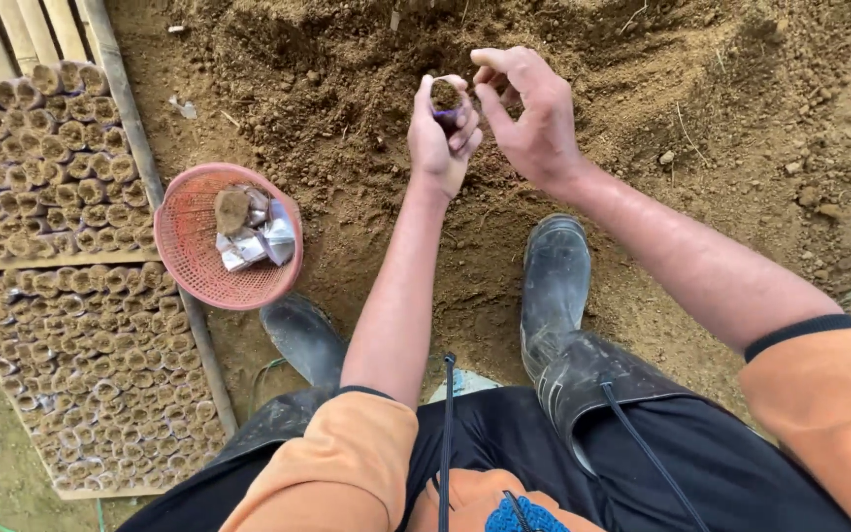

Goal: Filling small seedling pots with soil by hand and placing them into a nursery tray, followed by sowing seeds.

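Observation:
My left hand [438, 133] is closed around a small seedling bag [446, 99] filled with brown soil, held upright above the loose soil heap [347, 69]. My right hand [529, 113] hovers just to the right of the bag's mouth, fingers curled and pinched together over it; whether it holds soil I cannot tell. Both forearms reach out from orange sleeves.
A pink mesh basket [189, 246] with a filled bag and several empty plastic bags sits to the left. Beyond a wooden rail [150, 177], rows of several filled seedling bags [41, 187] stand packed together. My two black rubber boots [554, 286] rest on the dirt.

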